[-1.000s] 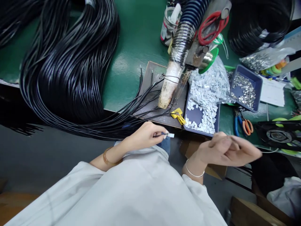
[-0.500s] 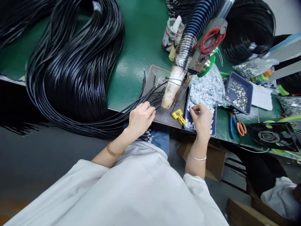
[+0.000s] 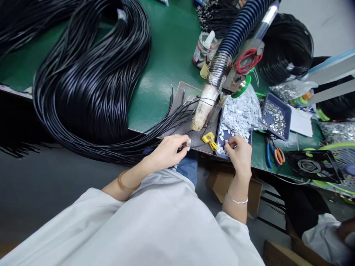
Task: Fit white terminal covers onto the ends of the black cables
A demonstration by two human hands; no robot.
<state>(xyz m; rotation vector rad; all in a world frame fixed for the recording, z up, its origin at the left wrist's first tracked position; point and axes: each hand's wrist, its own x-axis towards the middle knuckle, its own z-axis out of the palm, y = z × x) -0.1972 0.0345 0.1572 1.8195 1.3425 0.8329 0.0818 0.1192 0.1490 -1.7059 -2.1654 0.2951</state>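
Note:
My left hand [image 3: 172, 150] is closed in a pinch at the front edge of the brown board [image 3: 203, 146], beside the ends of the black cables [image 3: 155, 130]. Something pale shows at its fingertips, too small to name. Over the near part of the dark tray [image 3: 250, 137], my right hand [image 3: 240, 152] has thumb and forefinger pressed together; what they hold, if anything, is hidden. Small white pieces [image 3: 231, 127] lie in the tray and in a clear bag upon it. Between the hands, a yellow clip [image 3: 210, 139] rests on the board.
A ribbed black hose [image 3: 235, 29] with a taped nozzle [image 3: 200, 118] hangs over the board. A large cable bundle [image 3: 91, 77] covers the left. Rightward are a tray of metal parts [image 3: 285, 127], pliers [image 3: 269, 151] and a fan [image 3: 310, 166]. Another person's sleeve [image 3: 323, 234] is at lower right.
My left hand has come nearer the board's front edge, its fingers turned to the right. My right hand has drawn slightly down toward the tray's near edge. The whole view has shifted a little.

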